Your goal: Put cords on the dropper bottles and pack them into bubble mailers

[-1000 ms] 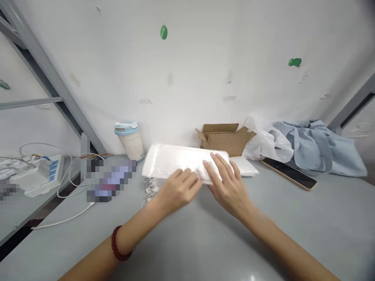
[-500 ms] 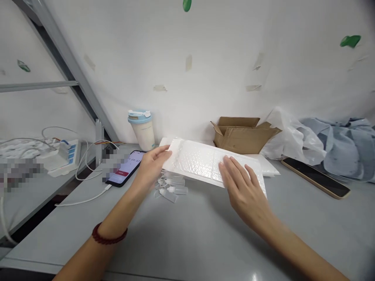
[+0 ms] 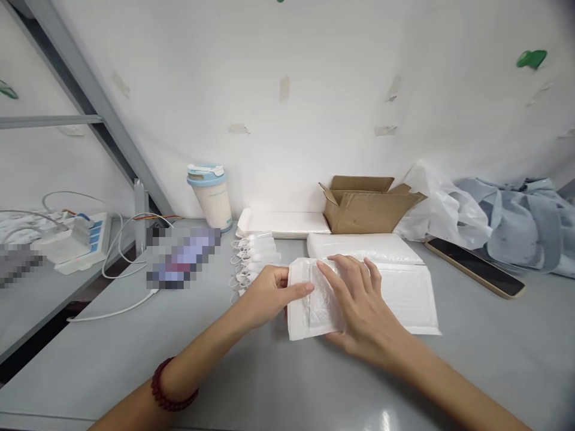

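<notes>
A white padded bubble mailer [image 3: 321, 305] is between my two hands, just above the table, and looks shortened or folded. My left hand [image 3: 274, 293] pinches its left edge, thumb on top and fingers behind. My right hand [image 3: 362, 299] grips its right part, fingers spread over the top and thumb under the near edge. Just behind, another white bubble mailer [image 3: 408, 293] lies on the table, partly hidden by my right hand. Several clear tags with loops [image 3: 258, 251] lie in a column beyond my left hand.
A stack of white mailers [image 3: 283, 222] lies at the back, beside an open cardboard box [image 3: 372, 209]. A blue-lidded cup [image 3: 211, 197] and a charging phone [image 3: 184, 260] stand at left. On the right are a dark phone [image 3: 476, 266], a plastic bag [image 3: 442, 206] and blue-grey fabric [image 3: 516, 221].
The mailer in my hands has come nearer and turned, and now shows less of its length. My left hand moved right and down. The stack and tags behind have come into view.
</notes>
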The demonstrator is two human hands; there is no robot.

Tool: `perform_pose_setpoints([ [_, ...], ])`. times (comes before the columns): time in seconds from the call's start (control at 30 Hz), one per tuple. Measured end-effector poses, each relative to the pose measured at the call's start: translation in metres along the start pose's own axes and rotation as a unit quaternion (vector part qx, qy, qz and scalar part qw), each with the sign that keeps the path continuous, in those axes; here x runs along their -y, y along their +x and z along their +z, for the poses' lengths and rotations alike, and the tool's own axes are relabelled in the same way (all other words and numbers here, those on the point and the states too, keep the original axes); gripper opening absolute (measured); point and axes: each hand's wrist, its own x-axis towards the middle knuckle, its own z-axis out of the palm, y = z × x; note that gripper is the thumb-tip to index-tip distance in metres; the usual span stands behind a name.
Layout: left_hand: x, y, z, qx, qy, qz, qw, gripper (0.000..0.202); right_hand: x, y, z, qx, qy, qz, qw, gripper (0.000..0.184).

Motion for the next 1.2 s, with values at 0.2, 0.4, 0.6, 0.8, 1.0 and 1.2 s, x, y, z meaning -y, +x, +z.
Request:
perform_pose_setpoints([
  [0.2,-0.006,-0.002,-0.010,-0.050,0.103,-0.004,0.993,0.035,-0.001,0.001,-0.006,-0.010,0.000,-0.020,1.000,0.070],
  [0.4,-0.013,-0.002,-0.039,-0.204,0.442,0.176,0.855,0.018,-0.009,0.002,-0.007,-0.012,0.036,-0.002,0.999,0.053],
  [0.6,-0.001,0.003,-0.045,-0.109,0.592,0.230,0.765,0.031,-0.011,0.001,-0.003,0.011,0.049,0.029,0.998,0.052],
  [0.8,0.009,0.010,-0.040,-0.144,0.622,0.250,0.728,0.028,-0.008,0.002,-0.003,0.031,0.061,0.038,0.997,0.049],
  [1.0,0.014,0.014,-0.042,-0.149,0.627,0.263,0.718,0.026,-0.007,0.004,-0.003,0.033,0.061,0.046,0.997,0.047],
  [1.2,0.016,0.015,-0.045,-0.161,0.599,0.296,0.726,0.025,-0.006,0.002,-0.003,0.042,0.065,0.047,0.996,0.048],
])
